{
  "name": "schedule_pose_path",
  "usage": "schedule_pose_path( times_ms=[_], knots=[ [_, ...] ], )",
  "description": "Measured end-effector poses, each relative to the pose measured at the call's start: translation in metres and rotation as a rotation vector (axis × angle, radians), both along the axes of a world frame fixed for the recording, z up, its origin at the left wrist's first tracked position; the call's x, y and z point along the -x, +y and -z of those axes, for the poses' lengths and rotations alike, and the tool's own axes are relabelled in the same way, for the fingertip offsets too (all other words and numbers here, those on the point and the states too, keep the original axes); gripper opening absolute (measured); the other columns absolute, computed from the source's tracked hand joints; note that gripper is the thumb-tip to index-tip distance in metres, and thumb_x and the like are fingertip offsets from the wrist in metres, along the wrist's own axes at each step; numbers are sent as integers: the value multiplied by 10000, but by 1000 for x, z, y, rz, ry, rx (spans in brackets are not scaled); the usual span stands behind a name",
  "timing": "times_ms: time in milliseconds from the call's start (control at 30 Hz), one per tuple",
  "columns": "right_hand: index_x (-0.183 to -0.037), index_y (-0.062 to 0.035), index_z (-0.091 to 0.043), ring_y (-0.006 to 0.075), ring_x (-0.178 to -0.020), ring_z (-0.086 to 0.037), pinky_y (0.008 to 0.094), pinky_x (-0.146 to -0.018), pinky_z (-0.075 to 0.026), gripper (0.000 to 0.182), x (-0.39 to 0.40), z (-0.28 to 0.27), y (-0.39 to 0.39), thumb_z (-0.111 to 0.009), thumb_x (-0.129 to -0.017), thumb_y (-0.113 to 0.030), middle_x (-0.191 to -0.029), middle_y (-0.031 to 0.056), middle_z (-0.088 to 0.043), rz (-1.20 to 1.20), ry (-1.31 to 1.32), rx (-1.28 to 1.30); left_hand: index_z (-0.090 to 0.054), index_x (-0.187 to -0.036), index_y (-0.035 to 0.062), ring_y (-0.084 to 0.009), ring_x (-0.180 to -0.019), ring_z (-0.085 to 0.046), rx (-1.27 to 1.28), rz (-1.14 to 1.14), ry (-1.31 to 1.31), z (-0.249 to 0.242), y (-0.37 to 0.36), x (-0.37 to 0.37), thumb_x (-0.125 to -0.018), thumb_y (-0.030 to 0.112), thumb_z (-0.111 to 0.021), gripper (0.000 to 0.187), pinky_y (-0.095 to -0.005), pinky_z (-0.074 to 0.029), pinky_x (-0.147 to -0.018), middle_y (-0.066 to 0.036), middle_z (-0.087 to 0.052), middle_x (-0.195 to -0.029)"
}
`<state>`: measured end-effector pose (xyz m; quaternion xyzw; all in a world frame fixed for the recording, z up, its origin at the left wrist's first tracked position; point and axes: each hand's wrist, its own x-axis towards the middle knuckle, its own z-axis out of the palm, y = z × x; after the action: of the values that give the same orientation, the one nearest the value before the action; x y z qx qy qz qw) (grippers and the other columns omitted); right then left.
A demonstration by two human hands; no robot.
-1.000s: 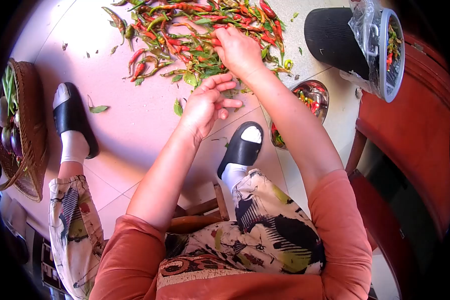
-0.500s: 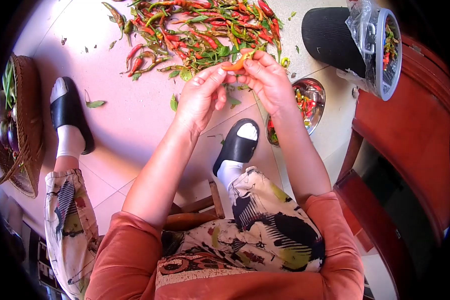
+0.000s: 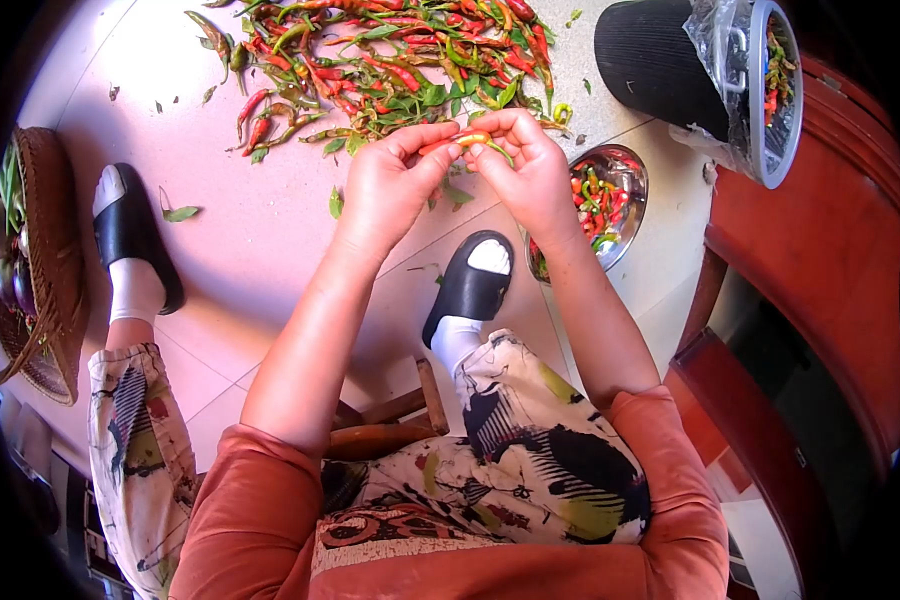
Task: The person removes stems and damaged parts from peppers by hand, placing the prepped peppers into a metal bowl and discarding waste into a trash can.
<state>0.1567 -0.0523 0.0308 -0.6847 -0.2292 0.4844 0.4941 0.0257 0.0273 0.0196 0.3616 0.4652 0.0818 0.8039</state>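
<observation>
Between my two hands is a chili pepper (image 3: pixel 470 138), orange-red with a green-yellow stem end pointing right. My left hand (image 3: pixel 394 180) pinches its red end with thumb and forefinger. On the other side, my right hand (image 3: pixel 530 178) grips it near the stem end. Beyond the hands, a spread of red and green chili peppers (image 3: pixel 400 75) with leaves lies on the tiled floor. Just right of my right wrist stands a shiny metal bowl (image 3: pixel 632 222) holding red and green chili pieces; my forearm partly hides it.
A black ribbed bin (image 3: pixel 660 62) with a plastic liner lies tilted at the upper right, chilies showing inside. Red-brown wooden furniture (image 3: pixel 800 240) fills the right side. A woven basket (image 3: pixel 58 250) with eggplants stands at far left. Loose leaves (image 3: pixel 180 213) dot the floor.
Both hands have drawn slightly lower and closer together around the chili pepper, which now lies flatter between the fingertips. The view has shifted a little.
</observation>
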Motion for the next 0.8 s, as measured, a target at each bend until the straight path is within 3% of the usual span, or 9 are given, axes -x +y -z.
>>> schedule_pose_path(
  times_ms=[233, 267, 300, 333, 467, 500, 567, 600, 800],
  knots=[
    [-827, 13, -511, 95, -667, -569, 227, -597, -479, 89, -4, 8, -6, -555, -753, 35, -775, 59, -580, -207, -306, -56, -657, -964, 25, -24, -522, -482, -327, 135, 49, 0, -6, 1, -817, 136, -645, 185, -172, -406, -467, 1, -630, -719],
    [-827, 13, -511, 95, -667, -569, 227, -597, -479, 89, -4, 8, -8, -555, -753, 35, -775, 59, -580, -207, -306, -55, -654, -963, 24, -24, -521, -482, -351, 158, 40, 0, -6, 1, -819, 134, -642, 182, -170, -399, -461, 0, -628, -716],
    [-821, 8, -508, 105, -644, -567, 243, -582, -485, 90, -3, 4, -8, -549, -750, 45, -758, 69, -576, -74, -51, -36, -654, -963, 24, -24, -521, -482, -351, 159, 38, -1, -4, 2, -819, 134, -642, 182, -170, -399, -461, 0, -628, -716],
    [-814, 2, -506, 114, -622, -565, 260, -567, -491, 94, -2, 1, -9, -543, -746, 56, -741, 80, -572, 59, 205, -17, -648, -966, 16, -28, -511, -478, -148, 125, -26, -3, -2, 2, -826, 128, -630, 180, -168, -387, -450, -6, -624, -715],
    [-822, -15, -497, 138, -593, -566, 296, -530, -495, 92, -3, 8, -23, -519, -765, 54, -742, 106, -573, 100, 435, -16, -618, -992, -11, -41, -490, -452, 380, -1, -249, 11, -6, 11, -856, 121, -582, 193, -165, -343, -415, -35, -609, -735],
    [-838, -20, -493, 148, -594, -569, 297, -537, -494, 82, -1, 13, -29, -511, -783, 38, -745, 108, -576, 142, 593, -34, -618, -992, -11, -41, -490, -452, 380, 8, -245, 16, -10, 16, -856, 121, -582, 193, -165, -343, -415, -35, -609, -735],
    [-853, -24, -488, 159, -595, -571, 299, -545, -494, 72, 4, 16, -35, -503, -801, 23, -748, 110, -580, 193, 755, -60, -586, -1024, -45, -60, -505, -445, 716, -177, -479, 28, -20, 24, -866, 113, -561, 225, -170, -341, -408, -66, -600, -795],
    [-864, -27, -486, 163, -601, -571, 299, -557, -493, 66, 6, 16, -35, -509, -810, 2, -744, 107, -578, 218, 793, -51, -557, -1075, -23, -52, -488, -405, 751, -219, -520, 28, -24, 23, -880, 173, -550, 276, -165, -322, -405, -75, -594, -787],
    [-861, -29, -490, 174, -600, -568, 304, -580, -492, 57, 0, 11, -33, -522, -813, -27, -758, 118, -583, 250, 944, -75, -496, -1149, -29, -46, -506, -357, 820, -283, -677, 30, -33, 20, -906, 188, -507, 326, -164, -302, -402, -72, -524, -814]
  ],
)
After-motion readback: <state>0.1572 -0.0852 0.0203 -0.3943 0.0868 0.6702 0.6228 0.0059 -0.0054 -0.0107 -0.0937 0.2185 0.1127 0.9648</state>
